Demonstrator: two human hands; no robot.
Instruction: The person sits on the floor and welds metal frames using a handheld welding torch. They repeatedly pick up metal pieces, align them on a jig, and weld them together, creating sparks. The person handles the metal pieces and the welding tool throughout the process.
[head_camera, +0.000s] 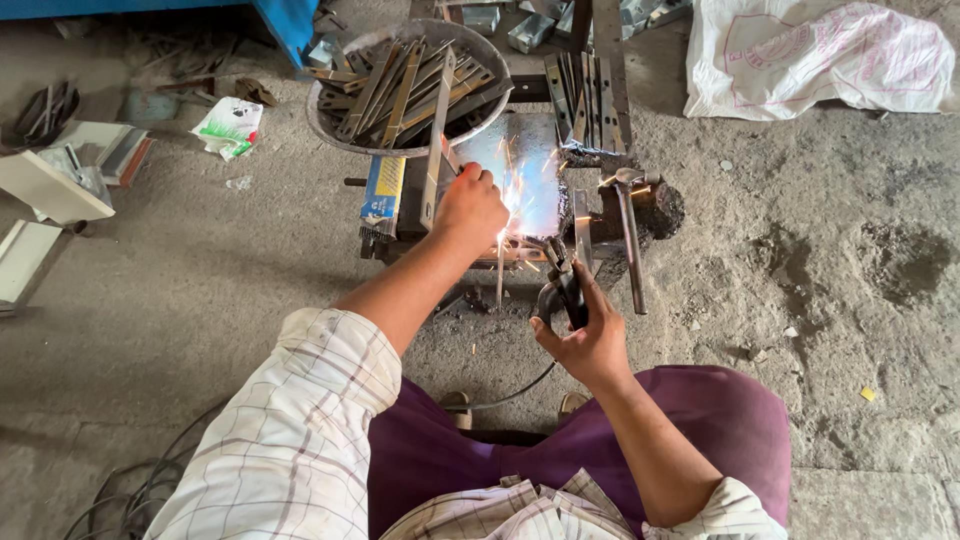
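A seated person welds at a low metal stand, one hand on the workpiece and the other on the electrode holder.

The left hand (470, 208) is closed around a long flat metal strip (436, 140), pinning it upright against the stand (600, 235); the strip's upper end leans on the basin beyond the knuckles. The right hand (585, 345), nearer the body, grips the dark electrode holder (562, 285) in a clenched fist, its tip aimed at the bright arc and sparks (512, 232) between the two hands. Just beyond the left hand sits a round metal basin (345, 135), filled with loose flat strips piled crosswise. Left of that hand lies a blue and yellow box (382, 190). A hammer (628, 235) rests past the right hand, and a white sack (815, 55) lies far beyond it.
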